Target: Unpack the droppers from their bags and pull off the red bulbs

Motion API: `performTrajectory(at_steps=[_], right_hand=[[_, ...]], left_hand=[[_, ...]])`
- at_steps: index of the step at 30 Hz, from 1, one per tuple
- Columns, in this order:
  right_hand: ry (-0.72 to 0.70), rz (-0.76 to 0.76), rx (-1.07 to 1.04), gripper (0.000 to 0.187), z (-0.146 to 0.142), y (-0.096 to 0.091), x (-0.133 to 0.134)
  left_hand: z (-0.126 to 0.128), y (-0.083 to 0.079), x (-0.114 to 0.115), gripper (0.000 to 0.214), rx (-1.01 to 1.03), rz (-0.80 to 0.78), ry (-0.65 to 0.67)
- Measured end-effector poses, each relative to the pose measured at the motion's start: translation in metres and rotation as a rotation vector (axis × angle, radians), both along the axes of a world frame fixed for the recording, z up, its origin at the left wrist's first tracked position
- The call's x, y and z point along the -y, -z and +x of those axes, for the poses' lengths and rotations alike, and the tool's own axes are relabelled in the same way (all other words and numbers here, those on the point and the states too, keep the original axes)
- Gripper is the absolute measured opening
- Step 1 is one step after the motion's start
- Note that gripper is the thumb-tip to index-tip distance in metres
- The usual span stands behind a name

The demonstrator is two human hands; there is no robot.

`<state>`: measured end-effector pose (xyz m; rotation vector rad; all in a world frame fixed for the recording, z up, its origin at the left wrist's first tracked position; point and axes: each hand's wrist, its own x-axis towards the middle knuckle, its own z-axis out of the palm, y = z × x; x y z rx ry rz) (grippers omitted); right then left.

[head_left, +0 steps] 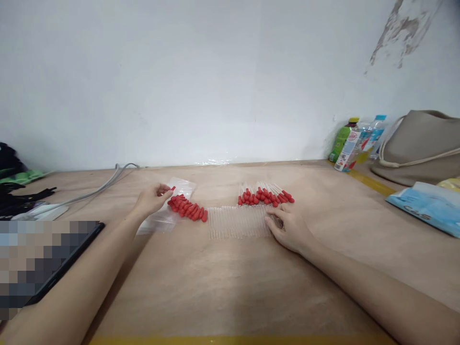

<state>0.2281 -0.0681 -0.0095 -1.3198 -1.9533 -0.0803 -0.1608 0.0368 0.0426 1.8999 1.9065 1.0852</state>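
My left hand [156, 197] pinches a small red rubber bulb [173, 188] between thumb and fingers. Just below it, a pile of red rubber bulbs [189, 209] lies partly on a clear plastic bag [161, 223]. Right of that pile, clear glass tubes [235, 223] lie side by side in a long row. My right hand [287, 226] is at the right end of this row, thumb and fingertips curled close together on a glass tube, partly hidden by the hand. Behind the row, several glass droppers [266, 194] lie with red bulbs toward me.
A tablet-like device [68, 268] with a blurred screen lies at the left, near a grey cable [93, 191]. Drink bottles [345, 143], a grey-brown drawstring bag [420, 143] and a blue tissue pack [426, 206] stand or lie at the right. A white wall [215, 86] closes the back.
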Motion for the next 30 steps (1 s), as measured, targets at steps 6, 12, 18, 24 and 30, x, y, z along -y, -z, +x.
performTrajectory(at_steps=[6,12,18,24,30], right_hand=[[0.005,-0.024,-0.027,0.024,-0.001,-0.002,0.001],[0.02,-0.021,-0.074,0.027,0.0,-0.001,0.0],[0.049,-0.039,-0.116,0.029,0.002,0.0,-0.003],[0.091,-0.046,-0.108,0.027,0.001,-0.001,-0.004],[0.102,-0.062,-0.182,0.031,0.004,-0.002,-0.008]], left_hand=[[-0.006,0.006,0.0,0.049,-0.016,-0.062,0.064],[-0.008,0.003,0.0,0.045,-0.086,-0.013,-0.036],[0.016,-0.016,0.013,0.035,-0.216,0.146,-0.179],[0.098,-0.025,0.046,0.021,-0.383,0.409,0.246],[0.181,-0.012,0.039,0.02,-0.492,0.29,0.384]])
